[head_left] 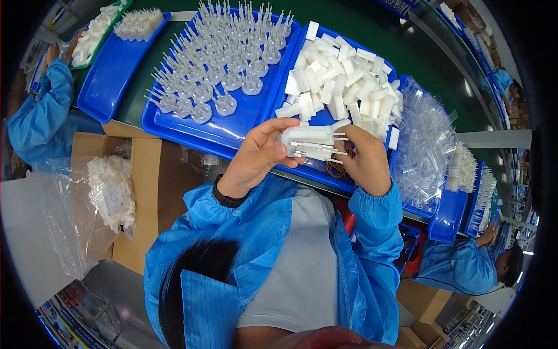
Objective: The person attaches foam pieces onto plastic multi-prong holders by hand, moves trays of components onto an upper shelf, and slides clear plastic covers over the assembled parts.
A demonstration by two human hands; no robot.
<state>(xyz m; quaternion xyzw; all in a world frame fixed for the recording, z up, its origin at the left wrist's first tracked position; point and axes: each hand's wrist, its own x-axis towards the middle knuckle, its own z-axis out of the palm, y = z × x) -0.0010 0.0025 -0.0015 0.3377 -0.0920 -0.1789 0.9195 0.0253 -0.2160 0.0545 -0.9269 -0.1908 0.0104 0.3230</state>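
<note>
My left hand is wrapped round a clear plastic holder with thin white pins, lying sideways in front of me. White oblong pieces sit along some of its pins. At the pin ends is my right hand, its fingers closed round the free side; a white foam-like block shows at its fingertips. Just beyond both hands, a heap of similar white blocks fills a blue tray. Further left, several more clear pin holders stand upright in another blue tray.
Clear plastic tubes are piled in a tray to the right. Rubber bands lie under my right hand. An open cardboard box with a bag of white pieces stands at left. Co-workers in blue sit on both sides.
</note>
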